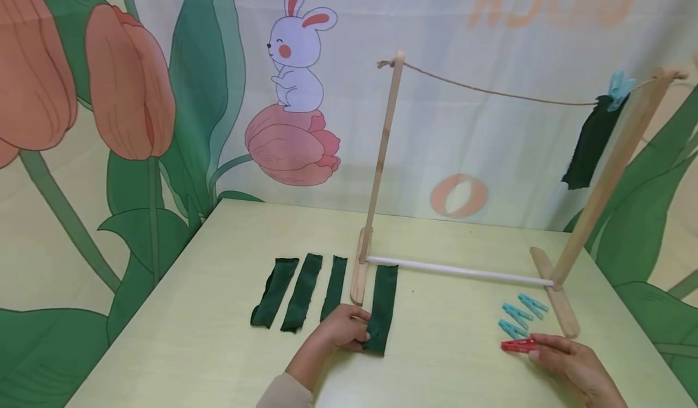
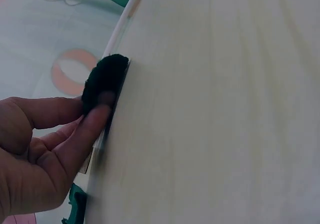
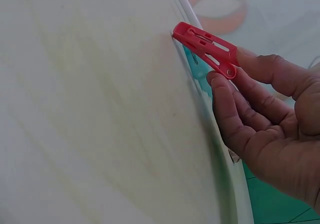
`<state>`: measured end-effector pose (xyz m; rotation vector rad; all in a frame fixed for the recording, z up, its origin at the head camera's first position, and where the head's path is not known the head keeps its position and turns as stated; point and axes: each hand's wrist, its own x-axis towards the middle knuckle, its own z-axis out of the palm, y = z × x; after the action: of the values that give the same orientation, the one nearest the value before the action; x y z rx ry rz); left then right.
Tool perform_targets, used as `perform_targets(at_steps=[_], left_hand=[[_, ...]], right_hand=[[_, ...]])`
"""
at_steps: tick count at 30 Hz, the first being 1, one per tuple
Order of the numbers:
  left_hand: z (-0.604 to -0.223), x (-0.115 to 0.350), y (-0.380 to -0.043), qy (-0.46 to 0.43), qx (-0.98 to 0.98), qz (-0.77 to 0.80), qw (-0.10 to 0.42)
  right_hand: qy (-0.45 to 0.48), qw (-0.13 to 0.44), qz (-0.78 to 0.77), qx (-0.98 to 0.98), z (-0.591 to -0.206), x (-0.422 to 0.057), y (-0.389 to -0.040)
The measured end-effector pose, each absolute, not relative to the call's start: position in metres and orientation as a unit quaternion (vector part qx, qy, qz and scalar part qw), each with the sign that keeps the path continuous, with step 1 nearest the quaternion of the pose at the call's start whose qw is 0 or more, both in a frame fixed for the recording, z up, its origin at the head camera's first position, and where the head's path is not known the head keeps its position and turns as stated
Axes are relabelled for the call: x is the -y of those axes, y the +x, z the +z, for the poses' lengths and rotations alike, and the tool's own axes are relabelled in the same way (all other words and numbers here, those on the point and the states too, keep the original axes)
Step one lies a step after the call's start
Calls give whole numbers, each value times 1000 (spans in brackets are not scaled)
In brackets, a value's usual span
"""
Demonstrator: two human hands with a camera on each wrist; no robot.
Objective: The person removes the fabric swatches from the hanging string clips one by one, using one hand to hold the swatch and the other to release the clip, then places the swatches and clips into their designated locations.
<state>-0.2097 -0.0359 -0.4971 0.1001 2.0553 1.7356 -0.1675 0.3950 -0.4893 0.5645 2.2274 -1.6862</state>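
My left hand (image 1: 345, 326) pinches the near left edge of a dark green cloth strip (image 1: 385, 305) on the table. In the left wrist view, thumb and fingers grip the strip's end (image 2: 105, 77), which bulges up between them. On the right, my right hand (image 1: 572, 362) holds a red clothespin (image 1: 518, 345) by its handle end between thumb and fingers, and its nose points left. Just behind that pin lie several light blue clothespins (image 1: 517, 315). Another green strip (image 1: 589, 144) hangs from the line (image 1: 501, 95) under a blue clothespin (image 1: 620, 90).
A wooden frame with a left post (image 1: 383, 153), a right post (image 1: 611, 183) and a white crossbar (image 1: 458, 268) stands at the back. Left of its foot (image 1: 358, 280) lie three more green strips (image 1: 302, 293). Behind the table (image 1: 447, 323) hangs a printed curtain (image 1: 371, 8).
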Motion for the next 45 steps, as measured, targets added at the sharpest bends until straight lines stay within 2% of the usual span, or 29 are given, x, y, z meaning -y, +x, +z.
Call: perform_targets(at_steps=[17,29,35,45], left_hand=[[-482,41,-214,60,-813,546,194],[-479,38,-210,71,-786,584,190],[-472,33,-209,84,-766,610,184],[-462,15,-217,104,-756,617,190]], right_hand=[[189,173,-558,-789,-491,-399,-171],[188,149,-522,-819,-489,-397,-165],[176,145,-512,-828,-475,-397,-160],[93,73,-571,-812,-446,-401,-164]])
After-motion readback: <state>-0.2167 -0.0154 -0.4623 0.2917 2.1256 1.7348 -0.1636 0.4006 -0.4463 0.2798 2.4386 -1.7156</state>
